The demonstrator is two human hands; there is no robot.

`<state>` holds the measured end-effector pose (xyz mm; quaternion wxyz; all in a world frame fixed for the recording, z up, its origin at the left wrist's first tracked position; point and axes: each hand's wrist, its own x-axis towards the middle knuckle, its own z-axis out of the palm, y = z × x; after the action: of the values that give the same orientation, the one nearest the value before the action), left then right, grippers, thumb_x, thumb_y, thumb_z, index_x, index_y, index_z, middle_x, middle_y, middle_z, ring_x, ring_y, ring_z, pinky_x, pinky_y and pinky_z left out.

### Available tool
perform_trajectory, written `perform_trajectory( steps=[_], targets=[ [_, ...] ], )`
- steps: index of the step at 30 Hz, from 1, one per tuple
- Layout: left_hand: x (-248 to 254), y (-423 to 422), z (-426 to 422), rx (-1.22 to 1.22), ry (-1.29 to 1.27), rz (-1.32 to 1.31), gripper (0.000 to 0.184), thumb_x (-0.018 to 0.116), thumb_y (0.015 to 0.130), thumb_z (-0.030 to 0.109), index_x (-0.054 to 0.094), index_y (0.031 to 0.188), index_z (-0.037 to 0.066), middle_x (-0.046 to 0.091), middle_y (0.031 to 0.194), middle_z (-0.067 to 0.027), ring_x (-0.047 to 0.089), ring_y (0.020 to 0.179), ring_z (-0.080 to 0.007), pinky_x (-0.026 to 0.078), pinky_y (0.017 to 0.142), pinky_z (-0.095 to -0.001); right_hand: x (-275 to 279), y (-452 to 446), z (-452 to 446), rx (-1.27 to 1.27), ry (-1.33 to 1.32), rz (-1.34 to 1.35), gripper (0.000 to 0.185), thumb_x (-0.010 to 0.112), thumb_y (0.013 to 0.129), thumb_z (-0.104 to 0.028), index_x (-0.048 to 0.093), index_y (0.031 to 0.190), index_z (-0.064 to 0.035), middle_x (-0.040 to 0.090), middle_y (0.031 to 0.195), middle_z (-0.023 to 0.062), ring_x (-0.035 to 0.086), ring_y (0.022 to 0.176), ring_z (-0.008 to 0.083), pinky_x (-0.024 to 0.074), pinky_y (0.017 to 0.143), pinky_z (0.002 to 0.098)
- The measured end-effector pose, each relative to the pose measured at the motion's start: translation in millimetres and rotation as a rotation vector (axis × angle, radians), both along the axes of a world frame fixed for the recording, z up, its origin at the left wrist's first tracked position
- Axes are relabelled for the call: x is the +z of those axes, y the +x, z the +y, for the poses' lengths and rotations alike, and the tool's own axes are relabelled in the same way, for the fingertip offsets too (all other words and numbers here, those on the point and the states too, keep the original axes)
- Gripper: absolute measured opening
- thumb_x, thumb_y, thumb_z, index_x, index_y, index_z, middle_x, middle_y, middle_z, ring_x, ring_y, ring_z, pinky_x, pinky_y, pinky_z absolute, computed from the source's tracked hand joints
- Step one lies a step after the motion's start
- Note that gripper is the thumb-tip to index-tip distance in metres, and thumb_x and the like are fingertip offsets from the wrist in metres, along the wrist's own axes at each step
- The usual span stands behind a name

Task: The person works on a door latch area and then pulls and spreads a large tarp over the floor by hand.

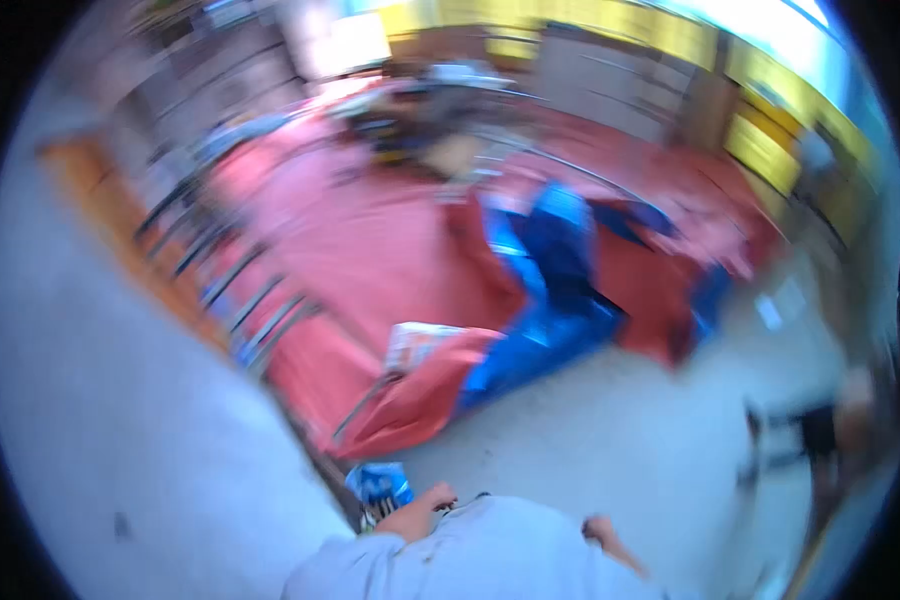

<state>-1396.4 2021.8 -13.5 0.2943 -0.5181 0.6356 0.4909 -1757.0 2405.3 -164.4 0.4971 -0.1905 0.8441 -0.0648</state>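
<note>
My left hand (440, 498) is low in the head view, in front of my light shirt, with its fingers curled; whether it holds anything cannot be made out. Just left of it lies a blue and white bag (380, 485) by the foot of the wall. My right hand (600, 530) hangs at the other side of my body, small and blurred, over the pale floor. Beyond both hands a large red sheet (370, 240) spreads out, with a crumpled blue sheet (560, 300) on its near right part.
Metal bars (245, 275) stick out over the red sheet at the left, beside an orange strip (120, 220) along the pale wall (100, 400). Stacked boxes (610, 80) and yellow crates (760, 150) stand at the back. A blurred dark object (818, 430) is at the right.
</note>
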Motion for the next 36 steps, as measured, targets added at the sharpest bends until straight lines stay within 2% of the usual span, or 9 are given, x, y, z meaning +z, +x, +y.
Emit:
perform_trajectory(
  steps=[2,3,5,11,15,21,26,32,36],
  targets=[
    [25,-19,-1,-0.013,-0.090,0.142,0.024,0.062,0.084,0.025,0.070,0.088,0.002,0.067,0.074,-0.0114,0.062,0.057,-0.0222,0.049,0.049,-0.0386,47,-8,-8,0.239,0.095,0.086,0.019,0.058,0.076,-0.023,0.073,0.081,-0.0137,0.071,0.083,0.0067,0.067,0.072,0.0211,0.0536,0.064,0.0404],
    [-16,-13,-17,-0.177,-0.148,0.234,0.026,0.060,0.085,0.024,0.068,0.095,0.002,0.067,0.076,-0.0110,0.063,0.063,-0.0246,0.050,0.055,-0.0387,41,-9,0,0.230,-0.029,0.161,0.023,0.054,0.080,-0.024,0.072,0.075,-0.0097,0.070,0.074,0.0074,0.066,0.065,0.0225,0.0533,0.058,0.0391],
    [-97,-5,-37,-0.490,-0.320,0.419,0.032,0.057,0.087,0.024,0.064,0.109,0.002,0.067,0.079,-0.0102,0.066,0.075,-0.0292,0.054,0.066,-0.0389,101,6,-8,-0.303,-0.080,0.106,0.027,0.050,0.080,-0.021,0.068,0.068,-0.0049,0.067,0.065,0.0129,0.064,0.055,0.0252,0.0530,0.055,0.0394],
    [11,-118,-104,-0.474,-0.225,0.350,0.025,0.056,0.087,0.023,0.063,0.098,0.002,0.065,0.075,-0.0101,0.065,0.071,-0.0275,0.053,0.064,-0.0396,148,26,-21,-0.624,-0.202,0.138,0.029,0.055,0.080,-0.017,0.070,0.102,-0.0067,0.070,0.078,0.0124,0.067,0.062,0.0242,0.0556,0.057,0.0382],
    [26,-159,-112,-0.582,-0.200,0.382,0.022,0.055,0.087,0.022,0.063,0.091,0.002,0.064,0.071,-0.0100,0.064,0.068,-0.0264,0.052,0.062,-0.0401,173,81,1,-1.006,-0.200,0.085,0.022,0.054,0.071,-0.005,0.073,0.082,-0.0031,0.069,0.081,0.0208,0.069,0.073,0.0307,0.0549,0.065,0.0451],
    [-14,-171,-92,-1.010,-0.189,0.459,0.022,0.054,0.087,0.021,0.062,0.081,0.002,0.062,0.067,-0.0100,0.063,0.063,-0.0247,0.051,0.060,-0.0408,189,157,72,-1.085,0.031,0.074,0.023,0.050,0.076,-0.006,0.070,0.081,0.0033,0.068,0.079,0.0200,0.068,0.065,0.0288,0.0544,0.056,0.0411],
    [-61,-186,-90,-1.615,-0.341,0.919,0.025,0.052,0.087,0.020,0.062,0.072,0.002,0.060,0.063,-0.0099,0.062,0.059,-0.0233,0.051,0.058,-0.0414,185,217,106,-1.313,0.102,0.040,0.021,0.047,0.074,-0.002,0.067,0.075,0.0050,0.067,0.072,0.0183,0.066,0.059,0.0269,0.0536,0.050,0.0394],
    [80,-221,7,-0.807,0.008,0.393,0.027,0.059,0.082,0.020,0.064,0.075,-0.006,0.059,0.062,-0.0169,0.061,0.060,-0.0214,0.050,0.058,-0.0373,161,251,85,-1.290,0.144,-0.042,0.023,0.050,0.074,-0.006,0.069,0.081,0.0047,0.069,0.079,0.0198,0.068,0.067,0.0277,0.0552,0.058,0.0408],
    [-8,-223,-16,-1.070,-0.140,0.457,0.035,0.064,0.080,0.025,0.066,0.083,-0.009,0.064,0.068,-0.0162,0.064,0.066,-0.0256,0.051,0.063,-0.0382,125,250,73,-1.119,-0.217,0.294,0.031,0.061,0.071,-0.013,0.070,0.099,-0.0015,0.069,0.100,0.0215,0.068,0.090,0.0297,0.0530,0.071,0.0422]
  ],
)
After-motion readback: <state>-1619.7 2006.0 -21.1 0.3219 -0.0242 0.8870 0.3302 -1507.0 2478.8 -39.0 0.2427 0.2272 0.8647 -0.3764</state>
